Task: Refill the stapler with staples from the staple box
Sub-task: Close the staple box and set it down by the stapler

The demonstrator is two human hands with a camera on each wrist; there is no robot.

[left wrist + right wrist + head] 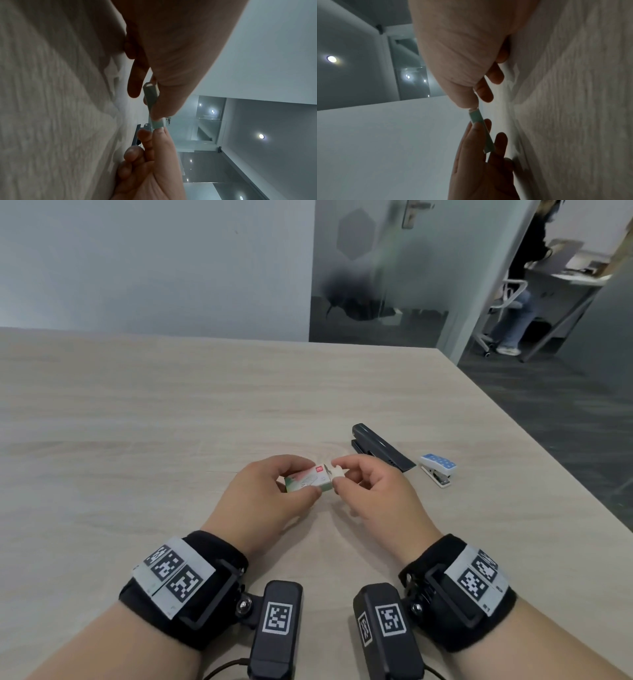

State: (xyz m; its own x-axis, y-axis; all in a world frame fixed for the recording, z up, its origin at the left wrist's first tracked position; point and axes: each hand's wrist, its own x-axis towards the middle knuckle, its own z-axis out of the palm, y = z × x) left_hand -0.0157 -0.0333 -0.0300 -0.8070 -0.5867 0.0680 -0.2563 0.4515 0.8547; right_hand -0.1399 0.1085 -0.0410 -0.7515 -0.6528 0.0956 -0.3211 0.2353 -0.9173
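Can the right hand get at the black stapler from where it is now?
Probably yes: the black stapler lies bare on the table just beyond the right hand, nothing between. But that hand is pinching the staple box flap and must release first.

My left hand [171,65] pinches the staple box [151,97] edge-on, held above the table [51,108]. My right hand [154,169] grips the box's far end. Behind them I see part of the dark stapler [136,135] lying on the table.
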